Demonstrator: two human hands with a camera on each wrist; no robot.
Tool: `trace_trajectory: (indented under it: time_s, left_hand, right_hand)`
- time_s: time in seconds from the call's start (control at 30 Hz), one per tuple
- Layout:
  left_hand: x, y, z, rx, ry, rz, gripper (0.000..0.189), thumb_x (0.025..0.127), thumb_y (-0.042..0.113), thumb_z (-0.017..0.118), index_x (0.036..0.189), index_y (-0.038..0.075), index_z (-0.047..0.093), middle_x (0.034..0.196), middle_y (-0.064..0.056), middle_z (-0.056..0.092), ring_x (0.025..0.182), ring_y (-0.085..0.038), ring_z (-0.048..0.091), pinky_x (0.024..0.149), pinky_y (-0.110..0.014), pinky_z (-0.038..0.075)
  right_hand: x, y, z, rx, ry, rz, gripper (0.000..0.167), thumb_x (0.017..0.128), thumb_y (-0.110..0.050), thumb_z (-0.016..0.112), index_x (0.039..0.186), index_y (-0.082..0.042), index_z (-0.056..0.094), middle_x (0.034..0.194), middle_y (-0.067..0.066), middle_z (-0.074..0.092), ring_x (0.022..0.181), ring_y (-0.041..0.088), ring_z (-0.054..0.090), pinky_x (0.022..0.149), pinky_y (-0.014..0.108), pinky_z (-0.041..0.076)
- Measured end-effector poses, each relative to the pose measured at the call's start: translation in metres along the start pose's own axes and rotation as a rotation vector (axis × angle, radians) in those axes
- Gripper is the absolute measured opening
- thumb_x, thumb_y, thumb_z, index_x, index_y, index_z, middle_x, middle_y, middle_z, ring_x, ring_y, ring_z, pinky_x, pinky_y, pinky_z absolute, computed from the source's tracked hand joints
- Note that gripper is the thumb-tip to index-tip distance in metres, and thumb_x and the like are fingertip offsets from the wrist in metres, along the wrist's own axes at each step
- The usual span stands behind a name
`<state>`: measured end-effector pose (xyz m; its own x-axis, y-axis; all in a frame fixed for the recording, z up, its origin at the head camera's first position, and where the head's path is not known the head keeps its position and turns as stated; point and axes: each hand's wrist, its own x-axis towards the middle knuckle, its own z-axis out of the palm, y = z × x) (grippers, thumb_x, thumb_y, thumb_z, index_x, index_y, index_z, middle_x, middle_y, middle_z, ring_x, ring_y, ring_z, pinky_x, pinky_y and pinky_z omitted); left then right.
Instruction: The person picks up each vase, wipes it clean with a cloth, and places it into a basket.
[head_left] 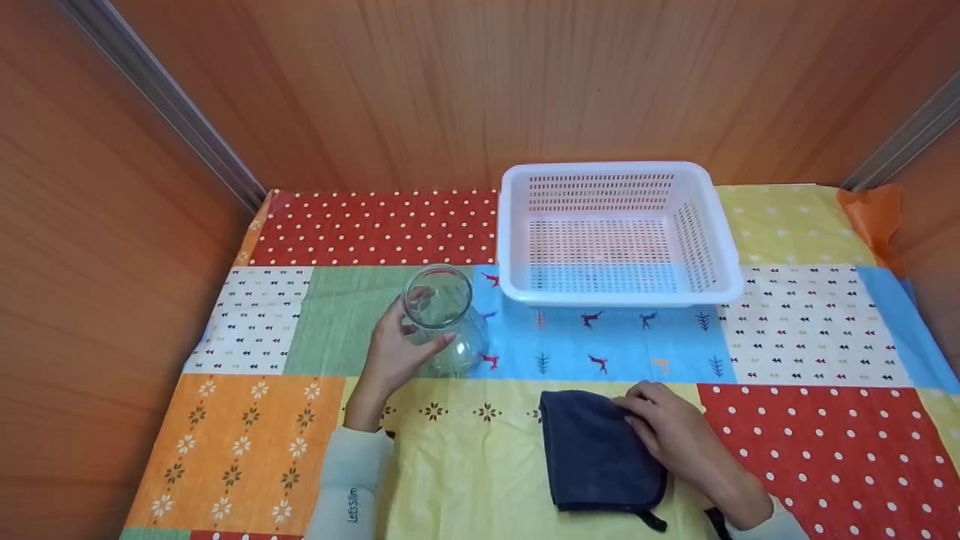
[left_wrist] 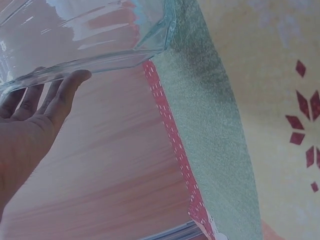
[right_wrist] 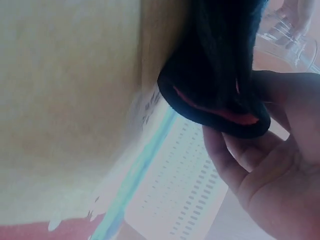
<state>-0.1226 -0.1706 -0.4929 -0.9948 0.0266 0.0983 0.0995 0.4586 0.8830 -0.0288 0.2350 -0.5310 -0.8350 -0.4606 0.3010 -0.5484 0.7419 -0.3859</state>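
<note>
Only writing I can make out is on the left sleeve [head_left: 351, 480], dark letters running along the arm that look like "Let's Slim". I can't spot any brand or label on the clear glass jar [head_left: 466, 349] or the dark navy cloth [head_left: 596, 454].

The left hand [head_left: 394, 349] has the jar, fingers curled round the far side and thumb across the near side, just below the rim. Jar's mouth faces up, and it sits around where the green and light blue patches meet on the patchwork-covered worktop [head_left: 465, 480]. Can't tell if its base is touching down.

The right hand [head_left: 671, 427] is pinching the upper right edge of the cloth between thumb and fingers. The cloth is over the plain yellow patch, folded, with a reddish strip showing inside the fold in the right wrist view, plus a little dark loop [head_left: 652, 520] at its lower corner.

White plastic basket [head_left: 615, 298] with slotted sides is at the back, against the wood-grain wall [head_left: 525, 82].
</note>
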Motion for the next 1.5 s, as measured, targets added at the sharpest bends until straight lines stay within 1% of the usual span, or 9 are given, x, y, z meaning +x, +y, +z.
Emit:
trace_trajectory:
  time_s: [0.2,0.5,0.7,0.93,1.07,1.2,1.3,1.4,1.5]
  left_hand:
    - [0.002,0.001,0.001,0.004,-0.002,0.0,0.076,0.082,0.024,0.092,0.147,0.01,0.057,0.146,-0.009,0.063,0.132,-0.03,0.059,0.103,-0.054,0.055]
    - [0.003,0.001,0.0,0.001,0.009,0.001,0.073,0.08,0.021,0.094,0.144,0.011,0.06,0.142,-0.009,0.065,0.13,-0.03,0.06,0.1,-0.055,0.056]
    - [-0.002,0.006,0.004,-0.006,-0.019,0.001,0.073,0.078,0.021,0.095,0.142,0.012,0.061,0.141,-0.009,0.065,0.129,-0.031,0.06,0.099,-0.055,0.057]
    - [-0.009,0.01,0.011,-0.01,-0.05,0.028,0.074,0.078,0.023,0.095,0.143,0.011,0.06,0.142,-0.01,0.064,0.129,-0.032,0.06,0.098,-0.054,0.057]
    - [-0.013,0.012,0.016,-0.005,-0.054,0.035,0.075,0.078,0.023,0.095,0.144,0.012,0.06,0.142,-0.01,0.064,0.13,-0.032,0.059,0.099,-0.054,0.057]
    - [-0.017,0.014,0.022,-0.004,-0.066,0.045,0.076,0.079,0.022,0.095,0.145,0.011,0.058,0.143,-0.01,0.063,0.131,-0.033,0.059,0.101,-0.055,0.057]
    - [-0.02,0.016,0.027,-0.009,-0.08,0.061,0.077,0.079,0.022,0.095,0.145,0.01,0.058,0.144,-0.012,0.063,0.132,-0.036,0.06,0.101,-0.056,0.057]
    - [-0.022,0.018,0.032,-0.02,-0.093,0.081,0.078,0.079,0.023,0.095,0.146,0.009,0.057,0.143,-0.015,0.063,0.131,-0.039,0.06,0.099,-0.056,0.057]
    - [-0.023,0.019,0.038,-0.032,-0.109,0.103,0.079,0.078,0.024,0.095,0.146,0.009,0.057,0.142,-0.016,0.063,0.129,-0.041,0.06,0.097,-0.055,0.059]
  right_hand:
    - [-0.003,0.002,-0.004,0.02,-0.03,0.028,0.03,0.084,0.003,0.084,0.11,-0.012,0.08,0.101,-0.003,0.066,0.091,0.015,0.065,0.078,0.038,0.062]
    - [-0.006,0.003,-0.014,0.068,-0.142,0.106,0.029,0.088,0.002,0.081,0.112,-0.014,0.08,0.101,-0.006,0.067,0.093,0.013,0.064,0.081,0.037,0.062]
    - [-0.008,0.004,-0.017,0.076,-0.147,0.084,0.028,0.088,0.003,0.08,0.111,-0.013,0.08,0.101,-0.006,0.067,0.093,0.013,0.064,0.082,0.038,0.061]
    - [-0.011,0.005,-0.019,0.059,-0.161,0.139,0.028,0.089,0.0,0.081,0.111,-0.016,0.079,0.102,-0.008,0.067,0.094,0.011,0.063,0.083,0.037,0.062]
    - [-0.012,0.003,-0.015,-0.01,-0.107,0.115,0.034,0.084,0.002,0.085,0.113,-0.014,0.079,0.105,-0.003,0.069,0.096,0.015,0.066,0.086,0.041,0.062]
    - [-0.014,-0.007,-0.012,-0.073,-0.065,0.072,0.045,0.081,0.0,0.089,0.123,-0.013,0.077,0.119,0.005,0.07,0.11,0.026,0.067,0.095,0.049,0.06]
    - [-0.016,-0.017,-0.011,-0.076,-0.093,0.025,0.051,0.082,-0.008,0.09,0.13,-0.014,0.075,0.131,0.008,0.067,0.119,0.029,0.064,0.1,0.055,0.057]
    - [-0.016,-0.025,-0.008,-0.072,-0.148,-0.014,0.056,0.084,-0.016,0.089,0.137,-0.013,0.071,0.139,0.01,0.064,0.124,0.03,0.063,0.102,0.055,0.056]
    - [-0.015,-0.029,-0.003,-0.088,-0.187,-0.019,0.06,0.085,-0.017,0.088,0.141,-0.011,0.067,0.144,0.012,0.062,0.127,0.033,0.061,0.103,0.055,0.055]
